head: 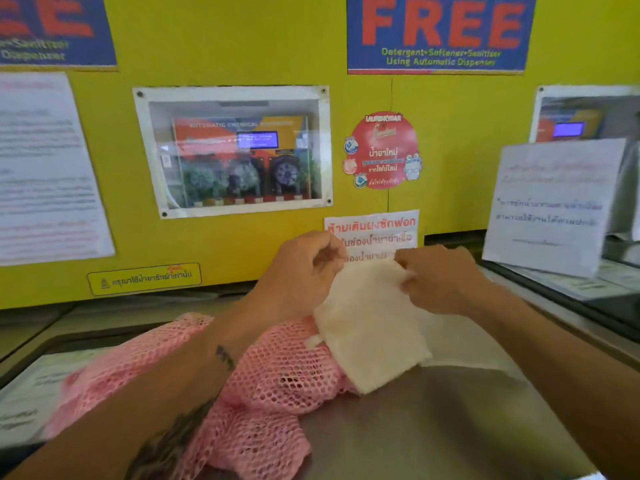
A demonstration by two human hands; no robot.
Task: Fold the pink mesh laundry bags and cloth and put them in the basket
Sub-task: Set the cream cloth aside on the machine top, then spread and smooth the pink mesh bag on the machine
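A white cloth [372, 327] hangs in front of me, held up by its top edge. My left hand [298, 268] pinches its upper left corner and my right hand [440, 278] pinches its upper right corner. The cloth's lower end droops onto a crumpled heap of pink mesh laundry bags [263, 393] that lies on the grey metal machine top [433, 427] under my left forearm. No basket is in view.
A yellow wall panel [242, 244] with a dispenser window [235, 150], posters and stickers stands right behind the worktop. A white paper notice [550, 206] leans at the right. A label sheet [24, 400] lies on the left machine lid.
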